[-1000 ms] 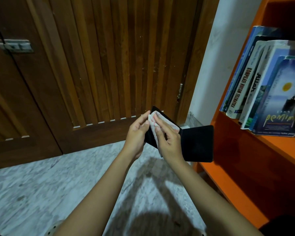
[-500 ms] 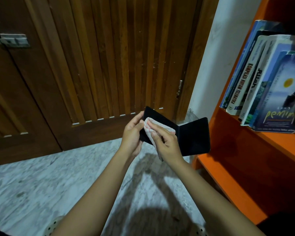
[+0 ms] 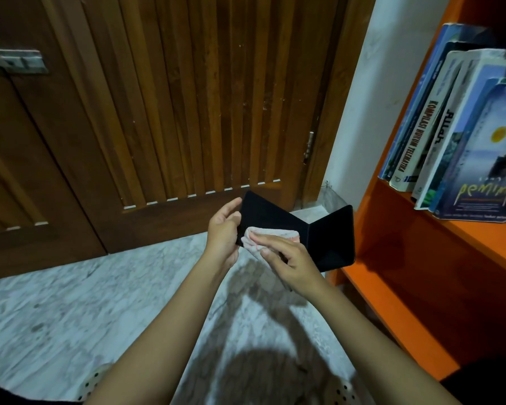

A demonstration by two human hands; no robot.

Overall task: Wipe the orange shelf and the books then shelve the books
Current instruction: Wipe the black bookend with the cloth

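Centre of frame: an open black book (image 3: 330, 238), its two dark covers spread in a shallow V, is held in the air above the marble floor (image 3: 70, 302), just left of the orange shelf (image 3: 479, 238).

The left hand (image 3: 222, 232) grips the book's left edge. Its thumb lies over the upper left corner and its fingers curl round behind the cover.

The right hand (image 3: 289, 261) holds a folded pinkish-white cloth (image 3: 270, 233) against the inner face of the left cover. Its fingers lie close together over the cloth and its thumb is tucked at the cloth's lower edge. The cloth touches both the cover and the left hand.

Right of frame: the orange shelf carries a row of shelved books (image 3: 450, 127) on its upper board. They lean to the right, spines and covers facing out. The board below them lies in shadow.

Upper left and centre: a slatted wooden door (image 3: 187, 97) with a metal latch (image 3: 15, 61) at the left edge of the frame and a hinge (image 3: 308, 147) near the white wall (image 3: 371, 83).
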